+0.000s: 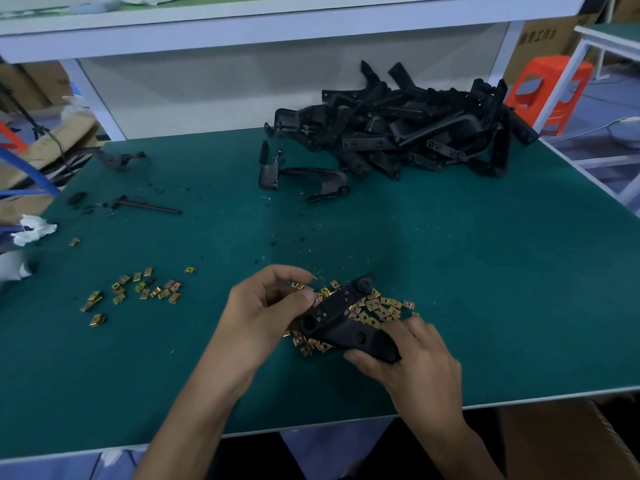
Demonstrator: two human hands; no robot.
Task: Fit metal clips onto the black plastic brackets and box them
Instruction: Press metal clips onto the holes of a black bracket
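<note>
A black plastic bracket (pixel 341 320) is held low over a heap of gold metal clips (pixel 377 308) near the table's front edge. My right hand (pixel 412 358) grips the bracket's near end from the right. My left hand (pixel 266 306) has its fingers curled against the bracket's left edge, thumb and fingertips pinched together there; whether a clip sits between them is hidden. A second scatter of gold clips (pixel 145 289) lies to the left. A big pile of black brackets (pixel 408 133) fills the far right of the green table (pixel 485 271).
Two loose brackets (pixel 304 178) lie in front of the pile. A black rod (pixel 149 206) and plastic scraps lie at the far left, with white rags (pixel 33 230) on the left edge. A cardboard box (pixel 568 441) stands below the front right edge. A white shelf spans overhead.
</note>
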